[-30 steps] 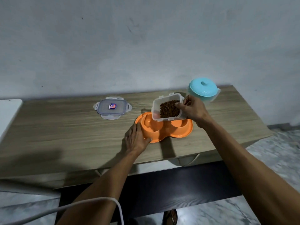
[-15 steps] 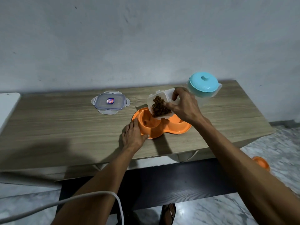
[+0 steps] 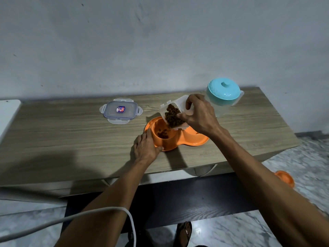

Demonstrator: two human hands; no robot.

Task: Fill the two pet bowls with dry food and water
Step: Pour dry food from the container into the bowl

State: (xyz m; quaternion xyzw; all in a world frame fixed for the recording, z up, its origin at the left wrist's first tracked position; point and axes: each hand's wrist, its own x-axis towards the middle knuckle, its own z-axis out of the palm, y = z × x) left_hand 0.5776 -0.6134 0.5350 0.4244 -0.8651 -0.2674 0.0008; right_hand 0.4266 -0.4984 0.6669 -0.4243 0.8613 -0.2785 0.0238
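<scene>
Right hand [image 3: 200, 115] grips the clear food container [image 3: 175, 111], tipped mouth-down over the left well of the orange double pet bowl [image 3: 178, 138]; kibble [image 3: 171, 114] piled at the container mouth, a few pieces already in the well below it. Left hand [image 3: 146, 147] lies flat on the counter [image 3: 71, 139], fingers and thumb pressed against the bowl's near-left rim, bracing not clenching. Right well just under the right wrist looks empty. Container lid [image 3: 121, 110] sits beyond the left hand, well apart. Teal-lidded jug [image 3: 223, 96] stands just behind the right hand, probably the water. To pour well: hold the mouth low and centred over the left well, raise the tilt gradually so kibble doesn't dump and bounce out, keep the left hand bracing the bowl, stop before heaping. Watch the right knuckles near the jug.
</scene>
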